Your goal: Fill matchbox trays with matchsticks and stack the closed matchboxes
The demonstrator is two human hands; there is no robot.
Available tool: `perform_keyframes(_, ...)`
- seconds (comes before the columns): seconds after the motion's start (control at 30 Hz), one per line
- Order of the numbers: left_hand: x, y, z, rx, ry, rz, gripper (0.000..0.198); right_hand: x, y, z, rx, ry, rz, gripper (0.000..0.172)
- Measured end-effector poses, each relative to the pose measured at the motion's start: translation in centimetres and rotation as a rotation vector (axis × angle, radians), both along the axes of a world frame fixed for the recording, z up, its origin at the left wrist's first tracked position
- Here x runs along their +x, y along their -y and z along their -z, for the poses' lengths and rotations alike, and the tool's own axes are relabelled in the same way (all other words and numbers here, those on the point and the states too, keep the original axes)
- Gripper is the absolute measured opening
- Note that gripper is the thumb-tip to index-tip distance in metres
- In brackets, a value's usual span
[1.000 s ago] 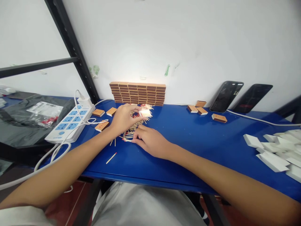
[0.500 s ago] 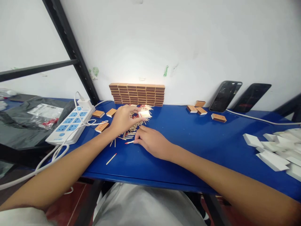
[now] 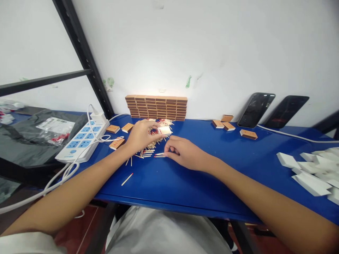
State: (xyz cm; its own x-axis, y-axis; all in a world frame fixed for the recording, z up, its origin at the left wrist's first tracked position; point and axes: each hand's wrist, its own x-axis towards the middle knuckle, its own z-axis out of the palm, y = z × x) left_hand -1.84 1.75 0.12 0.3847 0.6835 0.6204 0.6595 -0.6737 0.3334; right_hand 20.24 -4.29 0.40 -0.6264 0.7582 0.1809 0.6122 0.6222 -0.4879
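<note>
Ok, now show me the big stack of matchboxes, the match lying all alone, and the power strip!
Stack of matchboxes point(image 3: 156, 108): head view, middle of its front.
Lone match point(image 3: 127, 179): head view, middle of its stick.
Power strip point(image 3: 78, 139): head view, its socket face.

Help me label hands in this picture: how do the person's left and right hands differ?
The left hand holds a small white tray with matches in it, while the right hand pinches a few loose matches. The left hand is nearer the wall than the right hand. Both are bare and close to the match pile.
</note>
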Motion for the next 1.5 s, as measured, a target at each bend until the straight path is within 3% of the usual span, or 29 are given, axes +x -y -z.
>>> perform_keyframes(0.3, 0.0, 0.1, 0.0, -0.018, 0.003, -0.004, 0.038, -0.7, 0.9, 1.0, 0.07, 0.013, 0.019, 0.004)
perform_keyframes(0.8, 0.1, 0.2, 0.0, -0.03, -0.005, 0.025, 0.035, -0.9, 0.8, 1.2, -0.006, 0.041, 0.029, 0.009)
perform_keyframes(0.93, 0.0, 0.1, 0.0, -0.051, -0.034, 0.028, 0.034, -0.2, 0.1, 0.5, 0.063, 0.015, 0.037, 0.008)
perform_keyframes(1.17, 0.3, 0.3, 0.0, -0.073, 0.006, 0.091, 0.042, 2.1, -2.9, -0.1, 0.242, -0.104, 0.292, 0.009)
perform_keyframes(1.37, 0.6, 0.8, 0.1, -0.089, 0.053, 0.162, 0.042, 2.0, -3.1, 0.8, 0.261, -0.109, 0.26, 0.008)
perform_keyframes(1.5, 0.4, 0.7, 0.0, -0.08, 0.073, 0.13, 0.041, 1.5, -2.5, 0.7, 0.305, -0.181, 0.224, 0.012)
